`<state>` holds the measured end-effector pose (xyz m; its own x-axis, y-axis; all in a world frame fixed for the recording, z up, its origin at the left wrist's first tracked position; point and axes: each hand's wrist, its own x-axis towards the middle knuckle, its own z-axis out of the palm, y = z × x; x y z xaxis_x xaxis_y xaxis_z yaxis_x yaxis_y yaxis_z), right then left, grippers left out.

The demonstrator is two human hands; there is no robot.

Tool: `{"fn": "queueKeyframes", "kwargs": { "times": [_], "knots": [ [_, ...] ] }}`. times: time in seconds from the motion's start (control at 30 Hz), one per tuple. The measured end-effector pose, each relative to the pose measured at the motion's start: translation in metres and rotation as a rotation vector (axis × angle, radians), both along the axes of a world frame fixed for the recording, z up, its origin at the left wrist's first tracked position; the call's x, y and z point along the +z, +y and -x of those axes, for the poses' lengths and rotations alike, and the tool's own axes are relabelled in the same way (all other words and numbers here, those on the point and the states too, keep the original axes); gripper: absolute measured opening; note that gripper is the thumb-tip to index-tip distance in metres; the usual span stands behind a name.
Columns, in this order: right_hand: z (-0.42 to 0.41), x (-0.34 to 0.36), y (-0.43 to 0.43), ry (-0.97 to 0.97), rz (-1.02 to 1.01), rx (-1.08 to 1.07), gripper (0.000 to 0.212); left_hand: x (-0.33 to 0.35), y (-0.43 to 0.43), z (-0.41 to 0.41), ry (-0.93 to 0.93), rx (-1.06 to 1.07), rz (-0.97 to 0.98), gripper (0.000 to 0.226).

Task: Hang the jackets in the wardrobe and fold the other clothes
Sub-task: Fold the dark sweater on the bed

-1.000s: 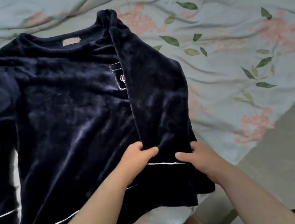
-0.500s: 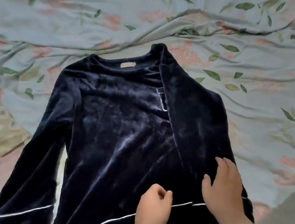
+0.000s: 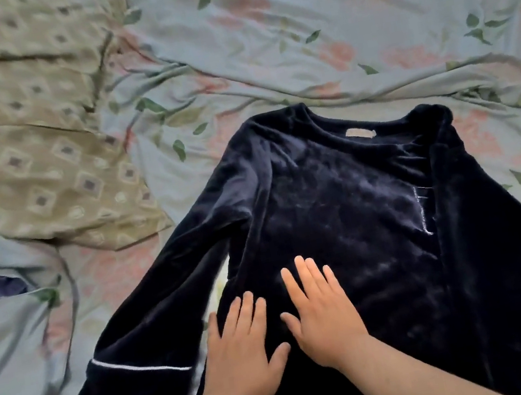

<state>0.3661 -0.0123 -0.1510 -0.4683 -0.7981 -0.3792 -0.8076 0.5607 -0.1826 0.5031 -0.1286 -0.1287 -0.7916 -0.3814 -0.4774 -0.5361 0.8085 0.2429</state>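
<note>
Navy velvet top (image 3: 359, 214) lies spread on the floral bedsheet (image 3: 327, 29), its right-side sleeve folded across the front. Beige patterned cloth (image 3: 18, 153) lies near, upper left. Your left hand (image 3: 241, 350) and right hand (image 3: 322, 318) rest flat on the top, fingers straight, gripping nothing.

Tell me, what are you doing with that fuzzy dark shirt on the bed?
A person is folding a dark blue top spread on a flowered bedsheet. The left hand and right hand both press flat on its lower front, fingers straight. One sleeve is folded in over the front; the other sleeve, with a white stripe, lies spread out. A tan patterned cloth lies nearby, untouched.
</note>
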Motion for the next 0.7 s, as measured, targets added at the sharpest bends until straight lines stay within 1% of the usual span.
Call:
{"fn": "queueKeyframes", "kwargs": {
  "times": [0.07,0.1,0.13,0.17,0.2,0.23,0.27,0.3,0.33,0.4,0.43,0.47,0.53,0.57,0.6,0.67,0.7],
  "knots": [
    [-0.004,-0.006,-0.002,0.012,-0.027,-0.036,0.073,0.014,-0.023,0.003,0.371,0.093,0.053,0.067],
    [-0.006,-0.004,-0.005,-0.001,-0.022,-0.070,0.074,0.019,-0.042,0.004,0.534,0.155,0.138,0.057],
    [-0.007,-0.001,-0.011,-0.017,-0.011,-0.102,0.074,0.022,-0.066,0.005,0.598,0.237,0.227,0.049],
    [-0.008,0.004,-0.017,-0.024,0.020,-0.148,0.073,0.024,-0.092,0.005,0.568,0.330,0.277,0.044],
    [-0.007,0.009,-0.025,-0.028,0.076,-0.211,0.068,0.026,-0.117,0.006,0.476,0.425,0.280,0.043],
    [-0.006,0.014,-0.034,-0.031,0.138,-0.284,0.061,0.026,-0.139,0.006,0.345,0.513,0.226,0.046],
    [-0.005,0.020,-0.044,-0.053,0.204,-0.367,0.050,0.025,-0.153,0.007,0.216,0.588,0.132,0.051],
    [-0.004,0.025,-0.062,-0.108,0.273,-0.442,0.038,0.023,-0.167,0.004,0.125,0.658,0.028,0.053],
    [-0.003,0.031,-0.075,-0.219,0.329,-0.542,0.027,0.019,-0.175,0.003,0.064,0.662,-0.049,0.051],
    [-0.006,0.039,-0.107,-0.515,0.422,-0.728,0.010,0.011,-0.187,-0.005,0.012,0.592,-0.187,0.035],
    [-0.009,0.042,-0.120,-0.638,0.455,-0.783,0.007,0.009,-0.194,-0.011,0.001,0.581,-0.270,0.024],
    [-0.012,0.043,-0.131,-0.723,0.471,-0.811,0.010,0.008,-0.201,-0.017,0.017,0.620,-0.381,0.014],
    [-0.019,0.043,-0.145,-0.781,0.445,-0.775,0.013,0.011,-0.214,-0.027,0.079,0.793,-0.589,0.007],
    [-0.022,0.043,-0.150,-0.782,0.429,-0.733,0.018,0.011,-0.222,-0.032,0.136,0.862,-0.590,0.006],
    [-0.023,0.043,-0.155,-0.787,0.424,-0.698,0.026,0.013,-0.230,-0.035,0.193,0.867,-0.485,0.007],
    [-0.020,0.043,-0.163,-0.851,0.441,-0.719,0.041,0.017,-0.241,-0.040,0.245,0.777,-0.098,0.025],
    [-0.017,0.045,-0.166,-0.913,0.447,-0.750,0.047,0.023,-0.239,-0.042,0.267,0.752,0.060,0.028]
  ]
}}
